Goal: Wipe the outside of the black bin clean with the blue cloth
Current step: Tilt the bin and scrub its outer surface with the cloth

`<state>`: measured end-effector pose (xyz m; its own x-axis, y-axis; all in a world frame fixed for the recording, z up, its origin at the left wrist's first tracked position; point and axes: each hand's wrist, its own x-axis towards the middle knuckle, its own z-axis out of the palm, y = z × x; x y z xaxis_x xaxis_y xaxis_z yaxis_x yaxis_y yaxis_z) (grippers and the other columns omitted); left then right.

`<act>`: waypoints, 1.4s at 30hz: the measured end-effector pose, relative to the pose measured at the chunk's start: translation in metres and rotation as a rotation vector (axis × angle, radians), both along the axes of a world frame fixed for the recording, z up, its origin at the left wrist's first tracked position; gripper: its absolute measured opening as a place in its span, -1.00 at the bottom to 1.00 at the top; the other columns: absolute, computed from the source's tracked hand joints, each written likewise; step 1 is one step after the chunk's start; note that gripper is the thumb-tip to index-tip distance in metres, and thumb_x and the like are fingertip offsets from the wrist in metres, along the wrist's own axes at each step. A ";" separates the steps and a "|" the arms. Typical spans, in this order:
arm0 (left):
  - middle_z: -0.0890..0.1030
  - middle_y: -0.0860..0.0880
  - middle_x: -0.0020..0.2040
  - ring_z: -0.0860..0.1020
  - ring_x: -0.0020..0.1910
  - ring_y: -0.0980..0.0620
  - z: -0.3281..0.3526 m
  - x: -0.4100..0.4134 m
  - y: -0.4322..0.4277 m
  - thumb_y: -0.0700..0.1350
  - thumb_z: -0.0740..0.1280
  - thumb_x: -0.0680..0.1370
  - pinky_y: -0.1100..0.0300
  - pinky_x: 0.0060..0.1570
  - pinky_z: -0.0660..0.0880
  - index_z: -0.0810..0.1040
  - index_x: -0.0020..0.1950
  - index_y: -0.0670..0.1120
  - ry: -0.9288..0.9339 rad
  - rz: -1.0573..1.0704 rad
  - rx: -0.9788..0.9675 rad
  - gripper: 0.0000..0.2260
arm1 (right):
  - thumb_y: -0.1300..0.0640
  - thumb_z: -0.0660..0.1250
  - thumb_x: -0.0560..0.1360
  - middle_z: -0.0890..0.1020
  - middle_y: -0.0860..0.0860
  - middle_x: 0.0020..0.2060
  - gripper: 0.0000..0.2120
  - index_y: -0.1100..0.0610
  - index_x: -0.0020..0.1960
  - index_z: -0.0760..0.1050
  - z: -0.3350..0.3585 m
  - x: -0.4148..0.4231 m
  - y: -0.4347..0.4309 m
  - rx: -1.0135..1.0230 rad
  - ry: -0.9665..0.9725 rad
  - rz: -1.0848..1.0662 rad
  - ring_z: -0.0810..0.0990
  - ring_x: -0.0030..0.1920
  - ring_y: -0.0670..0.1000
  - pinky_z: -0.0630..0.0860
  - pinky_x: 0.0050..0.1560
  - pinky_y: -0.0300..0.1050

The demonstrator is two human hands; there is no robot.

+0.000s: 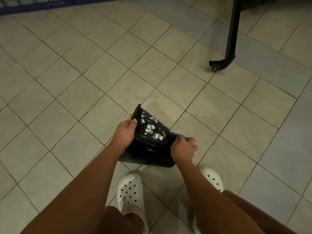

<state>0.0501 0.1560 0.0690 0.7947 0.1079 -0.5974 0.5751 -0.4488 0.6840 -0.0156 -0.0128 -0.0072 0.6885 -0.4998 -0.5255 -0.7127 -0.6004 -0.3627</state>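
Items counted: one black bin, one blue cloth, two hands, both engaged.

The black bin is lying tilted in front of the person, over the tiled floor, its narrower end pointing away and its wider end sitting nearest the feet. Whether it is touching the floor cannot be told. A cluster of white smears is showing on the upper outer wall, too many and too blurred to count.

The left hand is gripping the bin's left side, fingers curling over the edge near the far end. The right hand is clutching the blue cloth in curled fingers and is holding it against the bin's right edge, just below the smears; only a small part of the cloth is showing above the knuckles.

Two white perforated clogs are standing below the bin, the left clog and the right clog. One black metal leg is ending in one caster at upper right, well apart from the bin. One blue frame is running along the top left edge
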 end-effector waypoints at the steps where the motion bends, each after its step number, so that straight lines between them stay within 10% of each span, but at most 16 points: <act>1: 0.67 -0.20 -0.05 0.63 -0.02 -0.14 0.000 0.000 0.000 -0.02 0.12 0.69 0.12 -0.06 0.50 0.60 0.03 -0.24 0.004 0.004 -0.001 -0.63 | 0.08 0.12 0.58 0.27 0.16 0.24 -0.68 0.06 0.31 0.39 0.002 -0.004 0.009 -0.049 -0.021 0.008 0.27 0.15 0.20 0.40 0.08 0.05; 6: 0.68 -0.20 -0.03 0.64 0.00 -0.15 0.003 0.000 -0.002 -0.02 0.12 0.68 0.00 0.08 0.53 0.60 0.05 -0.21 0.028 0.016 -0.016 -0.65 | 0.23 0.35 0.41 0.46 0.28 0.05 -0.72 0.17 0.12 0.56 0.012 0.002 0.039 -0.075 -0.297 0.169 0.40 -0.05 0.31 0.51 -0.16 0.21; 13: 0.68 -0.16 -0.05 0.64 -0.01 -0.13 0.002 0.000 0.000 -0.01 0.13 0.68 -0.02 0.12 0.52 0.62 0.03 -0.18 0.029 0.034 -0.017 -0.66 | 0.06 0.13 0.58 0.28 0.17 0.27 -0.66 0.06 0.34 0.37 -0.006 -0.005 0.002 -0.074 -0.093 0.084 0.28 0.17 0.21 0.40 0.10 0.08; 24: 0.66 -0.14 0.00 0.62 0.03 -0.10 0.003 0.000 0.000 -0.01 0.09 0.69 0.04 0.03 0.50 0.58 0.14 -0.19 0.054 0.038 -0.025 -0.65 | 0.09 0.14 0.50 0.43 0.22 0.11 -0.66 0.16 0.21 0.49 -0.006 -0.023 0.030 -0.097 -0.566 0.348 0.37 0.04 0.19 0.47 -0.06 0.09; 31: 0.63 -0.35 -0.02 0.61 -0.06 -0.18 0.002 0.001 0.002 0.00 0.11 0.68 -0.09 0.05 0.53 0.58 0.07 -0.25 0.026 0.055 -0.014 -0.63 | 0.27 0.43 0.31 0.50 0.26 -0.01 -0.66 0.20 0.09 0.57 0.007 -0.011 0.045 -0.164 -0.397 0.144 0.45 -0.12 0.28 0.53 -0.27 0.15; 42: 0.66 -0.22 -0.04 0.63 -0.02 -0.19 0.004 0.004 -0.005 0.00 0.12 0.68 -0.10 0.09 0.54 0.59 0.01 -0.22 -0.018 -0.008 0.030 -0.64 | 0.17 0.22 0.51 0.36 0.22 0.21 -0.63 0.10 0.32 0.42 0.003 0.007 0.024 -0.120 -0.242 0.196 0.33 0.11 0.24 0.45 0.05 0.13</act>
